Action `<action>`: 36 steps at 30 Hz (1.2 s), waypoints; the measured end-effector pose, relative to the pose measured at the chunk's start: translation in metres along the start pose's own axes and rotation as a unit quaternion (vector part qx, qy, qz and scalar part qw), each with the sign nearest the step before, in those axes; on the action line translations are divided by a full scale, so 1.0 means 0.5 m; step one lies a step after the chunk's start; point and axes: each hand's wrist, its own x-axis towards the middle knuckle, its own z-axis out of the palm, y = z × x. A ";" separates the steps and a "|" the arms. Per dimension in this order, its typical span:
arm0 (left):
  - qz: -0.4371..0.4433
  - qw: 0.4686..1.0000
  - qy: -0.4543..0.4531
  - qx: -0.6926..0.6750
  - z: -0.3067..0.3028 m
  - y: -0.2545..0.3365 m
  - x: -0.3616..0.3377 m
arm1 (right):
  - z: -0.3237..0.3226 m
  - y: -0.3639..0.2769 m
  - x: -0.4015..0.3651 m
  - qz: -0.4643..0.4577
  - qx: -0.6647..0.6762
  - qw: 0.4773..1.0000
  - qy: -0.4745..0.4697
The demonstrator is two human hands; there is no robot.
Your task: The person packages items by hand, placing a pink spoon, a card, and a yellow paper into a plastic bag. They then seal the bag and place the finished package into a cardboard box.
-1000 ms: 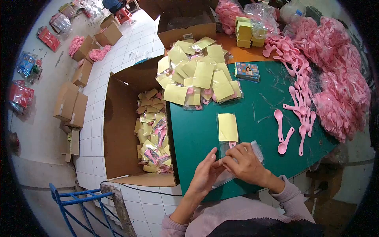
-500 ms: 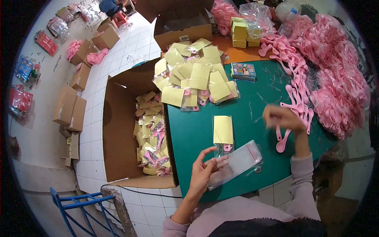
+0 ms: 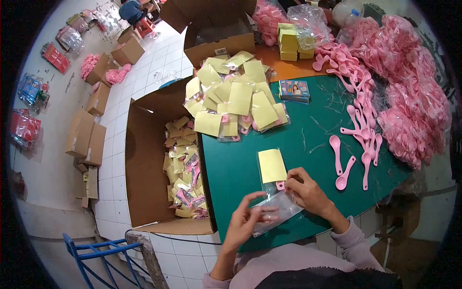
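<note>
On the green tabletop, a clear plastic bag [image 3: 276, 212] lies slantwise near the front edge. My left hand [image 3: 246, 219] rests over its left end, fingers apart. At the bag's upper right is my right hand [image 3: 308, 192], its fingers pinched together; what they hold, if anything, is too small to make out. Just above lies a clear packet with a yellow card [image 3: 272, 166], and a pink spoon handle [image 3: 280, 185] shows at its lower end beside my right fingertips. Two loose pink spoons [image 3: 335, 154] lie to the right, near a larger spoon pile [image 3: 363, 123].
Packets with yellow cards [image 3: 239, 98] are heaped at the table's back left. More packets fill a cardboard box [image 3: 149, 212] at left. Picture cards [image 3: 294, 90], yellow boxes [image 3: 288, 42] and bagged pink spoons [image 3: 409, 111] stand farther back. A person [image 3: 131, 11] sits far off.
My right hand has moved left and down from the spoons to the clear bag. Two spoons now lie apart from the pile. The camera view has shifted slightly.
</note>
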 end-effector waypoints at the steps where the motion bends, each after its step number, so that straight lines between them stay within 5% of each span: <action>1: -0.012 1.000 0.018 -0.011 -0.016 0.000 0.000 | -0.003 0.002 0.001 -0.001 -0.001 1.000 0.001; 3: -0.024 0.999 0.037 -0.022 -0.025 -0.004 0.005 | -0.005 0.005 0.001 -0.016 0.047 0.999 -0.008; 5: 0.077 0.954 0.032 0.289 -0.017 -0.006 0.019 | -0.008 -0.002 0.003 -0.020 0.063 0.998 -0.018; 9: 0.143 0.918 0.048 0.366 -0.024 -0.027 0.038 | -0.014 0.009 -0.007 -0.015 0.084 0.996 -0.008; 15: 0.126 0.936 0.062 0.321 0.005 -0.016 0.042 | -0.006 0.010 -0.025 0.206 0.297 0.932 -0.027; 28: 0.135 0.940 0.180 0.255 0.017 -0.031 0.049 | 0.008 0.001 -0.020 0.230 0.299 0.926 0.034; 36: 0.127 0.927 0.103 0.337 -0.013 -0.013 0.044 | 0.020 0.007 -0.027 0.275 0.365 0.889 0.015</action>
